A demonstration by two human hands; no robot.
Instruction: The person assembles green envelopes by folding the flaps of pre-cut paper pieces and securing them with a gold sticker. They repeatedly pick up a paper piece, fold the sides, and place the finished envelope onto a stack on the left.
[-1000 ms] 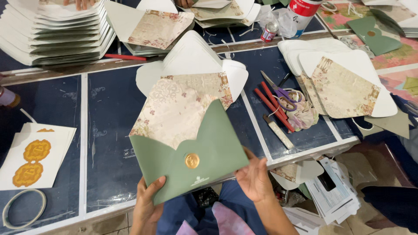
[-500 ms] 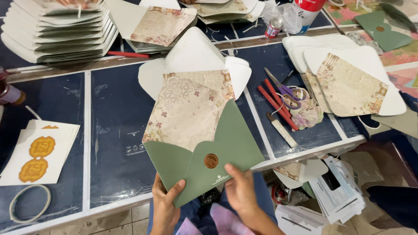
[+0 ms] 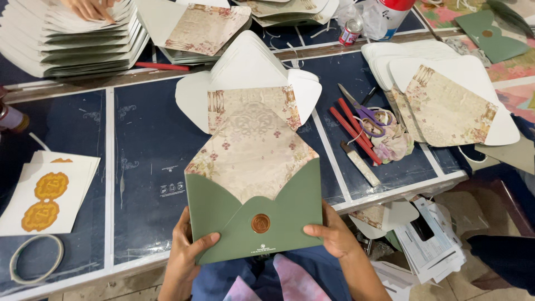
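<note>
Nearest the camera, the left hand [image 3: 186,253] and right hand [image 3: 334,237] each have a grip clamped on a lower corner of a green envelope [image 3: 223,214], thumbs on the front face. The envelope is held at the near edge of the dark tabletop [image 3: 145,167], over the person's lap. A round bronze seal [image 3: 260,223] sits at the centre of its front, and its open flap [image 3: 251,150] stands up, showing a floral beige lining.

To the left lies a white sheet with two gold stickers [image 3: 44,200], and a tape ring [image 3: 36,259] just nearer. To the right lie red pencils [image 3: 354,131] and purple-handled scissors [image 3: 362,111], touching each other.

Behind the flap sits a stack of unfolded white envelopes [image 3: 245,64]; another stack lies at right, topped with a lining [image 3: 446,106].

Farthest off, at upper left, another person's hand [image 3: 89,8] rests on a tall pile of folded cards [image 3: 67,39].
</note>
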